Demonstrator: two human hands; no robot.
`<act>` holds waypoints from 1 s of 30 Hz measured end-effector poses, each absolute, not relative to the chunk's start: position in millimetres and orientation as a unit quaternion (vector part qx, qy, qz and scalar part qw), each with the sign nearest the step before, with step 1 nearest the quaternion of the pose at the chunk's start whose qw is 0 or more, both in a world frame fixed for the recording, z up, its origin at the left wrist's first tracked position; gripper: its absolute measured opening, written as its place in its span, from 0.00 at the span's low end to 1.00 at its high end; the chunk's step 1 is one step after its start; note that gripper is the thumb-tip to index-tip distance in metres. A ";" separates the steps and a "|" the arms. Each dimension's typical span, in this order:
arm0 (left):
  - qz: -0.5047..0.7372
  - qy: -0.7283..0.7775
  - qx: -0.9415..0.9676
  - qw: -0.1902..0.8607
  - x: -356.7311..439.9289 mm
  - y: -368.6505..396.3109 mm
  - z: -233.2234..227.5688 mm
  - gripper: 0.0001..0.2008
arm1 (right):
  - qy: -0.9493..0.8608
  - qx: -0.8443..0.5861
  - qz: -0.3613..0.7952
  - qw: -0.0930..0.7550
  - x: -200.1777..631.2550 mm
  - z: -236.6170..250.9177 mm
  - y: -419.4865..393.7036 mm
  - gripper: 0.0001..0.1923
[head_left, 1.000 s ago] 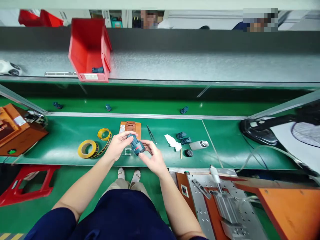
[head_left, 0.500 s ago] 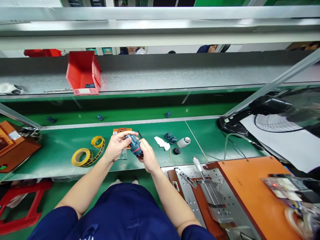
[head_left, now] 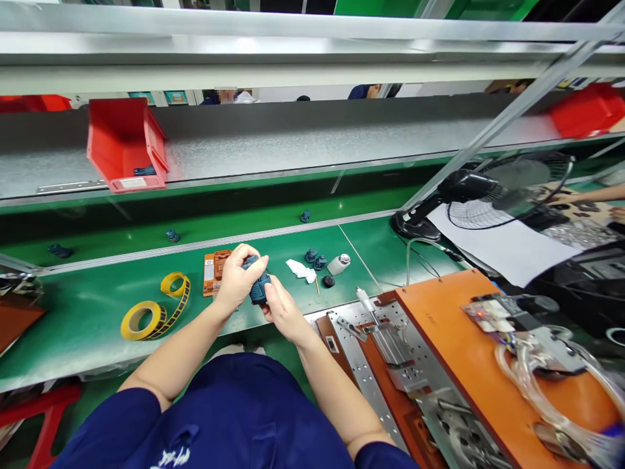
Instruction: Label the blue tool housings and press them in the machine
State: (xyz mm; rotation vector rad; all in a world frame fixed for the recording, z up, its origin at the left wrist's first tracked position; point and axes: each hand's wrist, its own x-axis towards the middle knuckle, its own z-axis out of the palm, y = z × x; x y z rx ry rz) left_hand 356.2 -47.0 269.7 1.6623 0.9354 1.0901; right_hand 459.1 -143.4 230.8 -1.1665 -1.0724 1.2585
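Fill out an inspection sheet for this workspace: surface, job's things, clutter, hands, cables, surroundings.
Surface: green bench top, a pale line crossing its right part.
Job's things: dark blue part held above the bench, partly covered by fingers; orange fixture behind the left hand.
Clutter: yellow roll, partly unwound; crumpled white sheet; white bottle; black round piece.
Hands: left hand and right hand both grip the part.
Cables: pale hose arching at right; clear tubing atop the orange box.
Surroundings: fan at right, red bin on the shelf.
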 end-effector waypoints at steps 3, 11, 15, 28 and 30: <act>0.453 0.373 0.713 0.384 356.1 -42.1 274.8 0.10 | -0.491 -0.545 0.439 0.518 455.1 231.1 -138.1 0.19; 0.440 0.295 0.665 0.527 344.9 -10.7 267.1 0.11 | -0.489 -0.579 0.370 0.538 439.4 248.6 -126.0 0.25; 0.394 0.217 0.588 0.672 336.3 0.9 264.6 0.21 | -0.455 -0.575 0.335 0.592 431.3 252.8 -125.0 0.31; 0.218 0.154 0.421 0.867 333.2 -28.5 237.7 0.35 | -0.477 -0.760 0.020 0.442 418.5 224.7 -142.1 0.26; 0.204 0.168 0.416 0.870 335.5 -31.0 223.2 0.34 | -0.456 -0.785 0.022 0.418 415.5 210.4 -147.6 0.28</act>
